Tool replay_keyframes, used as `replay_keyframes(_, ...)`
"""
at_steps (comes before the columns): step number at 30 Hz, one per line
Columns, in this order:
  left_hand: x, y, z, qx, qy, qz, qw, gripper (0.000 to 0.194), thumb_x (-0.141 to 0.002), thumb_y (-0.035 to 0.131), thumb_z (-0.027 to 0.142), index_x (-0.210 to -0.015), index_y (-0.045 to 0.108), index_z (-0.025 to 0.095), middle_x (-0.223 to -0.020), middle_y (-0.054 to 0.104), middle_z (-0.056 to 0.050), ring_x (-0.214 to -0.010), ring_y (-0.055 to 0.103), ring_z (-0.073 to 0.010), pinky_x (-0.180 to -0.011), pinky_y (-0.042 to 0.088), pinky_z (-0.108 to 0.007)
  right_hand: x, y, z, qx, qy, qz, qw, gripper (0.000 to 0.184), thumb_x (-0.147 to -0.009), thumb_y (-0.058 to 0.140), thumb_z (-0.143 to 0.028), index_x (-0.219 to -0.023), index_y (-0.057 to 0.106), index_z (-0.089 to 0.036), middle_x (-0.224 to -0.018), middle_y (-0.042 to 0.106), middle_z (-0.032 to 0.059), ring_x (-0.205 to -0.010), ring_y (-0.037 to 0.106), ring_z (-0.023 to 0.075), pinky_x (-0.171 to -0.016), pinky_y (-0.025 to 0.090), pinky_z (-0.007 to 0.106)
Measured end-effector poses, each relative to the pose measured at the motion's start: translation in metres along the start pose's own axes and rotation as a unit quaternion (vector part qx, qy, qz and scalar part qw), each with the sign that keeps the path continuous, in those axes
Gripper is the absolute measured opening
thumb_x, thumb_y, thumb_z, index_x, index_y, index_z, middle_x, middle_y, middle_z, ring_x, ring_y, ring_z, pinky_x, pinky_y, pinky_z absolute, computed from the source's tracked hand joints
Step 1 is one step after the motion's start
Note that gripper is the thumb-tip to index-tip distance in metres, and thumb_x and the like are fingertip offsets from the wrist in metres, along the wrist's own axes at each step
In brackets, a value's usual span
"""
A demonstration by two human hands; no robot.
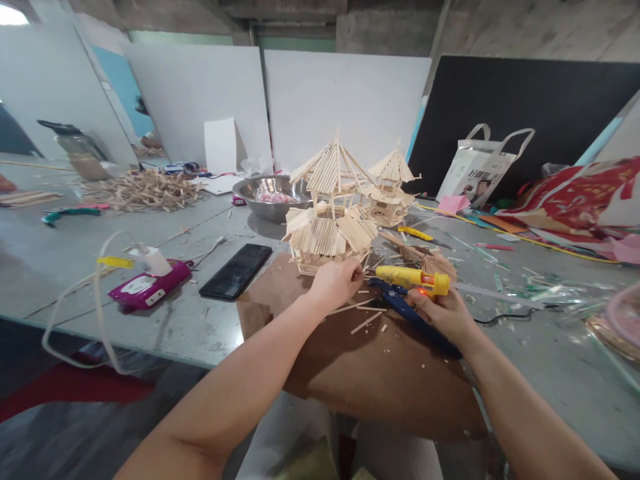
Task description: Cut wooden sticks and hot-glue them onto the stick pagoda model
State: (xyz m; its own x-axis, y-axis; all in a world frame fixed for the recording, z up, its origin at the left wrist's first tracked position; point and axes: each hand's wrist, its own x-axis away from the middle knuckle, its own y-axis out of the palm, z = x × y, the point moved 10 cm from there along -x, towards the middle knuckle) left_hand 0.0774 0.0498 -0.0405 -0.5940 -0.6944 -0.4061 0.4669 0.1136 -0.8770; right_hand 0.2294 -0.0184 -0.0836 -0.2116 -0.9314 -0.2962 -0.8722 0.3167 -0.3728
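Observation:
A yellow hot glue gun (413, 279) is gripped in my right hand (447, 310), its nozzle pointing left and a light glowing on its grip side. My left hand (336, 285) is closed at the front base of a small pavilion model (325, 233) made of wooden sticks. Its curled fingers are close to the nozzle; what they pinch, if anything, is hidden. Under the glue gun, a blue-handled cutting tool (413, 320) lies on a brown cardboard sheet (360, 380). Loose short sticks (367, 323) are scattered in front of the model.
A second stick model (393, 173) stands behind. A steel bowl (270, 200), black phone (236, 271) and purple power strip (153, 283) are to the left, with a stick pile (145, 188) beyond. A yellow utility knife (417, 233) and white bag (480, 163) lie right.

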Motion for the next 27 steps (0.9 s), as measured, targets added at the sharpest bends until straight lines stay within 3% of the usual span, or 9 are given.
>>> replay_keyframes(6,-0.001,0.000,-0.002,0.042,-0.002,0.014,0.999,0.011,-0.069,0.047,0.022,-0.068,0.057,0.018,-0.061,0.057,0.000,-0.059,0.051,-0.0117,-0.056,0.036,-0.023,-0.001,-0.006,-0.002,-0.005,-0.005,0.014,1.000,0.031,-0.069,0.053,-0.045,-0.060,0.052,-0.015,-0.038,0.040,-0.0045,-0.035,0.036,0.0075,-0.035,0.029,0.021)
replay_keyframes(10,0.000,-0.007,-0.010,0.168,-0.047,0.027,0.984,0.014,-0.070,0.048,0.025,-0.063,0.055,0.016,-0.054,0.054,0.002,-0.052,0.048,-0.0085,-0.051,0.035,-0.020,-0.002,-0.015,-0.006,-0.037,-0.011,0.047,0.998,0.030,-0.069,0.052,-0.044,-0.060,0.051,-0.016,-0.038,0.040,-0.0046,-0.034,0.035,0.0073,-0.034,0.029,0.021)
replay_keyframes(12,0.001,-0.011,-0.020,0.269,-0.103,0.023,0.957,0.017,-0.070,0.049,0.030,-0.063,0.054,0.015,-0.050,0.052,0.003,-0.043,0.044,-0.0063,-0.044,0.033,-0.019,-0.002,-0.016,-0.007,-0.052,-0.014,0.049,0.997,0.031,-0.070,0.051,-0.045,-0.058,0.051,-0.016,-0.038,0.040,-0.0041,-0.034,0.035,0.0073,-0.034,0.029,0.020)
replay_keyframes(16,0.001,-0.024,-0.039,0.467,-0.197,0.045,0.861,0.016,-0.068,0.054,0.030,-0.066,0.050,0.014,-0.045,0.048,0.006,-0.030,0.036,-0.0023,-0.034,0.027,-0.016,-0.003,-0.012,-0.010,-0.082,-0.017,0.029,0.996,0.033,-0.071,0.050,-0.046,-0.057,0.050,-0.016,-0.037,0.039,-0.0042,-0.034,0.035,0.0076,-0.034,0.028,0.021)
replay_keyframes(20,-0.013,-0.042,-0.046,0.574,-0.184,0.060,0.796,0.020,-0.065,0.059,0.030,-0.061,0.047,0.014,-0.043,0.045,0.006,-0.029,0.035,-0.0012,-0.031,0.022,-0.016,-0.002,-0.010,-0.011,-0.102,-0.013,0.028,0.994,0.033,-0.069,0.052,-0.046,-0.055,0.050,-0.017,-0.038,0.039,-0.0039,-0.034,0.033,0.0072,-0.034,0.028,0.021)
replay_keyframes(27,-0.036,-0.058,-0.049,0.651,-0.182,0.058,0.735,0.021,-0.064,0.061,0.023,-0.055,0.044,0.014,-0.042,0.043,0.006,-0.028,0.034,-0.0010,-0.029,0.019,-0.017,-0.003,-0.010,-0.001,-0.114,-0.008,0.034,0.993,0.032,-0.067,0.055,-0.045,-0.055,0.052,-0.015,-0.040,0.043,-0.0026,-0.033,0.034,0.0063,-0.033,0.028,0.020)
